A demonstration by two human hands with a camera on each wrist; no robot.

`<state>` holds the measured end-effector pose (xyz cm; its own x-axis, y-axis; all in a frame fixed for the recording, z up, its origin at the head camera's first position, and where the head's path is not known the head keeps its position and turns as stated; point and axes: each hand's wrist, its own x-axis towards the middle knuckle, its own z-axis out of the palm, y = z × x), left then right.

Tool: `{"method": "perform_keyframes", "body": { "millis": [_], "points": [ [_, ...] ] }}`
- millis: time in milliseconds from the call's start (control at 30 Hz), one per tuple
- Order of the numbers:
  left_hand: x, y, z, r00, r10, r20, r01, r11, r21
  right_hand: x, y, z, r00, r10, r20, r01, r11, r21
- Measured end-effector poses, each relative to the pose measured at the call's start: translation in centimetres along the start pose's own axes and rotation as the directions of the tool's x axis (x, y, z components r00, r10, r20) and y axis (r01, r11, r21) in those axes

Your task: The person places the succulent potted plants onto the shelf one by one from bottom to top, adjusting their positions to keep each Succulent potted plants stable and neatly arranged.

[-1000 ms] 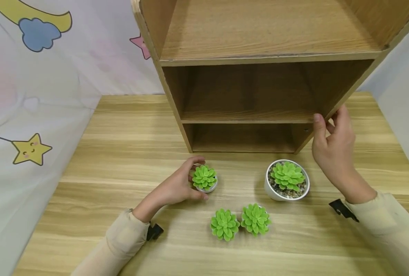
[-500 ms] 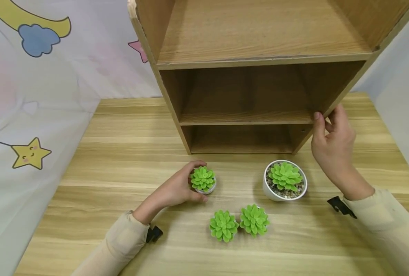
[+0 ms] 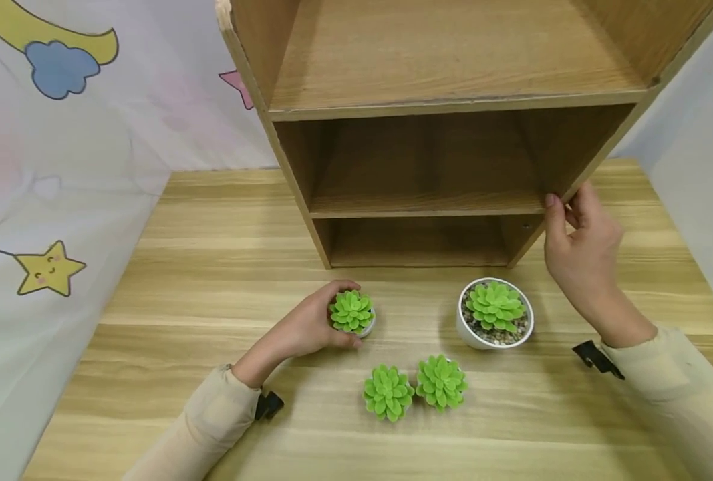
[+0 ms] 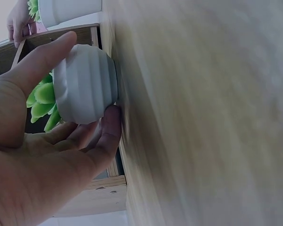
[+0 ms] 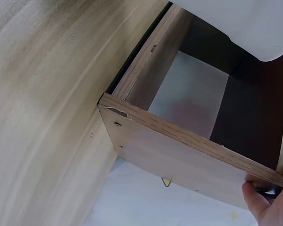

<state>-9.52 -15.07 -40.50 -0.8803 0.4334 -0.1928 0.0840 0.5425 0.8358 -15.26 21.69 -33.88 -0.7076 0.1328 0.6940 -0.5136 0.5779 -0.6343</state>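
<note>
A: Holding what?
B: Gripping small succulent [image 3: 350,312] by its white ribbed pot [image 4: 87,84] with left hand [image 3: 319,324]. Clamping right side of wooden shelf [image 3: 452,105] with right hand [image 3: 587,247]. Working with both well apart.
A: Placed where?
B: Upright on or just above counter [image 3: 212,254], can't tell which; in front of wooden shelf, toward its left end.
A: Seeing printed marks?
B: Spotting moon [image 3: 94,47], cloud [image 3: 61,69], smiling star [image 3: 51,268] on backdrop [image 3: 91,167].

A small, bright-green succulent [image 3: 351,311] in a ribbed white pot [image 4: 87,84] sits upright just before the left part of an open-fronted brown wooden shelf unit [image 3: 440,160] standing on the worktop [image 3: 212,287].
</note>
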Motion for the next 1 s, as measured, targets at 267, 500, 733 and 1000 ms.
{"method": "perform_keyframes", "body": {
  "millis": [267, 500, 733, 1000],
  "points": [
    [-0.2, -0.2, -0.1, 1.000, 0.001, -0.009, -0.001, 1.000, -0.010, 0.2, -2.3, -0.1, 1.000, -0.014, 0.003, 0.014, 1.000, 0.006],
    [-0.2, -0.1, -0.3, 1.000, -0.004, -0.010, 0.005, 1.000, 0.022, 0.2, -2.1, 0.1, 1.000, -0.018, -0.003, 0.018, 1.000, 0.003],
    [0.1, 0.0, -0.1, 1.000, 0.017, -0.010, -0.017, 0.999, 0.030, 0.0, 0.9, -0.1, 1.000, -0.009, -0.012, 0.010, 1.000, 0.005],
    [0.0, 0.0, 0.1, 1.000, -0.011, -0.024, 0.011, 1.000, 0.030, -0.2, 1.4, 0.0, 1.000, -0.012, -0.016, 0.013, 0.999, 0.039]
  ]
}}
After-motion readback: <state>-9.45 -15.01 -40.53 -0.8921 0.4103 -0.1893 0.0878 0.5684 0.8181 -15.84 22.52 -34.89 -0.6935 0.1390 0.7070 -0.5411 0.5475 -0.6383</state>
